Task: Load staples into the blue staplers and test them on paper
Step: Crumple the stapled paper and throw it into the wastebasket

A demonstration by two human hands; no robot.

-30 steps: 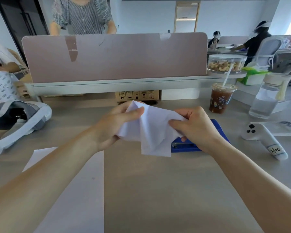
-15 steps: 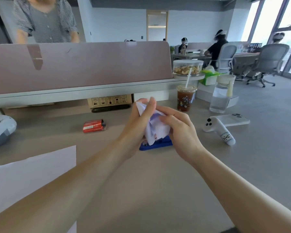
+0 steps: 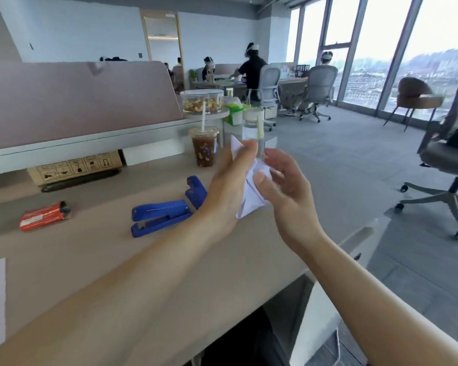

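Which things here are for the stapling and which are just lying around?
Job: blue plastic stapler, second blue stapler, crumpled white paper in left hand, small red box (probably staples).
Lying about: brown iced drink cup, clear nut jar, clear water bottle.

Stapler (image 3: pixel 160 216) (on desk (image 3: pixel 90 249)) left of paper (image 3: pixel 251 200)

Single wide-angle view from head height. Faces forward and down across the worktop (image 3: pixel 90 241), angled toward its right end and the windows (image 3: pixel 368 62). Near range on the left hand (image 3: pixel 230 191) and right hand (image 3: pixel 288 196), at centre-frame.
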